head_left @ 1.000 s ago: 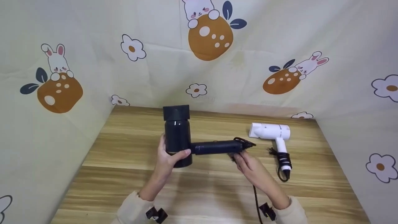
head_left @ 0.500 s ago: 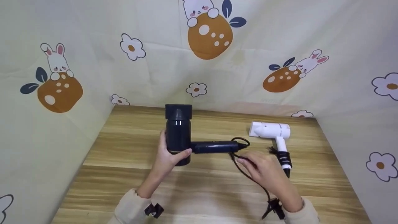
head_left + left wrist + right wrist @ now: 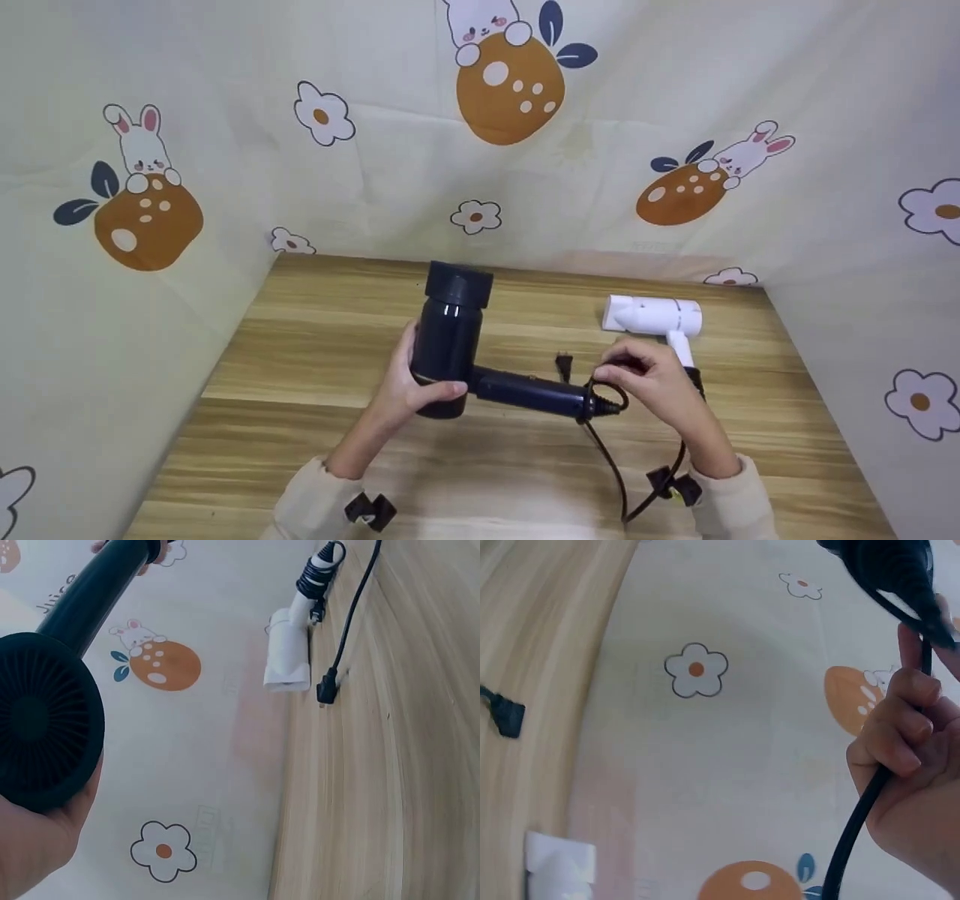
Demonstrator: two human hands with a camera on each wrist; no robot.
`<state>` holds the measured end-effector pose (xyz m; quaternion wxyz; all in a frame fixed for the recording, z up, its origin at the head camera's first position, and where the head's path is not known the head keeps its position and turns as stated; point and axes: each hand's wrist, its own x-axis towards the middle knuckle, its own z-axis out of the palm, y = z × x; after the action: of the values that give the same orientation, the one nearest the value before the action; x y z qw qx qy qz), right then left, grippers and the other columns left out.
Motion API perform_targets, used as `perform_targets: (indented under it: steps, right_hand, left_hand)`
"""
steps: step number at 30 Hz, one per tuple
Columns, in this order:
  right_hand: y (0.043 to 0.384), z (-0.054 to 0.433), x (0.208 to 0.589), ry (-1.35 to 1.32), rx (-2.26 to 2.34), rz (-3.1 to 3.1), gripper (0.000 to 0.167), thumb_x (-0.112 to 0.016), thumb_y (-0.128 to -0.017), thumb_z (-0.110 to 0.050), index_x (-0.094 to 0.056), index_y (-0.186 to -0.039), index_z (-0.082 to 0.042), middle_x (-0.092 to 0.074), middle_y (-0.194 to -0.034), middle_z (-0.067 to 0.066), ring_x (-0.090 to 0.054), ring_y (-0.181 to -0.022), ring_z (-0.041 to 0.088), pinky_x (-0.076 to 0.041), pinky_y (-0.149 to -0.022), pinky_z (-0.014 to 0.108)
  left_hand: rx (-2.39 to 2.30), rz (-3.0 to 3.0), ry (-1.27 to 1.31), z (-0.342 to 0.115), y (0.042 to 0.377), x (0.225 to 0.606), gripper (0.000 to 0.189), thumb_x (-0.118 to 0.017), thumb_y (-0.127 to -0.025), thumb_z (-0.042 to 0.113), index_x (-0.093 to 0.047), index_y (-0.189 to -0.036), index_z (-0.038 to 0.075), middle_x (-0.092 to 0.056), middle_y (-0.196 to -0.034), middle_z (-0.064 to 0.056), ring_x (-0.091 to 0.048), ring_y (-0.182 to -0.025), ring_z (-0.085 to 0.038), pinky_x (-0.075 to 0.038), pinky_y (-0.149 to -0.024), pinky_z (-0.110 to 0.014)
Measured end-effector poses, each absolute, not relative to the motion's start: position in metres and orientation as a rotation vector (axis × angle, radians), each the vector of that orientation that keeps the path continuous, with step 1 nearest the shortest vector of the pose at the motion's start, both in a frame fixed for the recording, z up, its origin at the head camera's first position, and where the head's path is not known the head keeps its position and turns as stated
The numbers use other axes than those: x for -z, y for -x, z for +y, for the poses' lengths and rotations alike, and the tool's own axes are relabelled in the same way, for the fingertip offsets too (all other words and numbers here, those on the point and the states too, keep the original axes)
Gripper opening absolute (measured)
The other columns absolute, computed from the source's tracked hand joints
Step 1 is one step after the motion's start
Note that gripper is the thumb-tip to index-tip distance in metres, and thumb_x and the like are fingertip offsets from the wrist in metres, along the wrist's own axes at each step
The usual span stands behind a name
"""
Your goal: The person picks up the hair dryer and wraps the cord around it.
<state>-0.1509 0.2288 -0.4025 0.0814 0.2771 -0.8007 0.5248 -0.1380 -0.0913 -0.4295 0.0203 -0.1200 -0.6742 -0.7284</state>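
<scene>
My left hand [image 3: 401, 382] grips a black hair dryer [image 3: 448, 341] by its barrel, the thumb across the front. Its nozzle points up and the handle [image 3: 529, 392] slants down to the right. The left wrist view shows its round rear grille [image 3: 30, 720]. My right hand [image 3: 652, 379] pinches the black cord [image 3: 625, 395] beside the handle's end, where a loop of it bends round. In the right wrist view the cord [image 3: 862, 814] runs through the curled fingers. Behind the handle, the two-pin plug [image 3: 564, 367] lies on the table.
A white hair dryer [image 3: 660, 316] lies at the table's back right, black cord wound round its handle, partly hidden by my right hand. Printed cloth [image 3: 405, 172] walls in the wooden table [image 3: 315, 315] at the back and sides. Slack cord hangs near the right wrist.
The black dryer has tilted, its handle end dropping. My right hand let the cord by the handle go slack, then came up to the loop at its end. The plug has come into sight.
</scene>
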Motion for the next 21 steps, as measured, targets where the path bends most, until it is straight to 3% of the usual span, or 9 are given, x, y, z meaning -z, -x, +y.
perform_targets:
  steps: [6,13,16,21]
  right_hand:
    - [0.158,0.232,0.413,-0.809,-1.882,-2.404,0.008,-0.055,-0.088,0.003,-0.06,-0.088,0.008,-0.059,-0.075,-0.012,-0.05,-0.065,-0.001,-0.041,-0.055,0.019]
    - [0.153,0.219,0.433,-0.691,-1.627,-2.534,0.023,-0.049,-0.092,-0.001,-0.058,-0.072,-0.005,-0.049,-0.064,-0.01,-0.043,-0.058,0.001,-0.038,-0.054,0.019]
    - [0.147,0.212,0.442,-0.653,-1.419,-2.616,0.027,-0.048,-0.095,-0.006,-0.058,-0.07,-0.008,-0.042,-0.057,-0.011,-0.036,-0.051,-0.001,-0.035,-0.049,0.019]
    - [0.134,0.199,0.443,-0.663,-1.136,-2.645,0.025,-0.049,-0.095,-0.013,-0.057,-0.072,-0.015,-0.044,-0.057,-0.013,-0.039,-0.052,-0.002,-0.038,-0.049,0.019]
  left_hand:
    - [2.457,-1.961,0.304,-0.091,0.136,0.428,0.082,-0.074,-0.06,0.002,-0.036,-0.132,0.0,-0.055,-0.109,-0.005,-0.054,-0.097,-0.02,-0.042,-0.092,-0.034]
    - [2.52,-1.798,0.234,-0.088,0.136,0.422,0.073,-0.069,-0.062,0.0,-0.037,-0.128,0.0,-0.056,-0.108,-0.004,-0.054,-0.098,-0.019,-0.043,-0.092,-0.031]
    - [2.528,-1.733,0.147,-0.087,0.138,0.42,0.075,-0.066,-0.065,-0.002,-0.035,-0.132,0.0,-0.056,-0.11,-0.004,-0.055,-0.098,-0.019,-0.045,-0.091,-0.03]
    - [2.496,-1.718,0.01,-0.085,0.14,0.421,0.071,-0.067,-0.066,-0.002,-0.037,-0.13,0.002,-0.057,-0.107,-0.005,-0.056,-0.095,-0.018,-0.046,-0.087,-0.03]
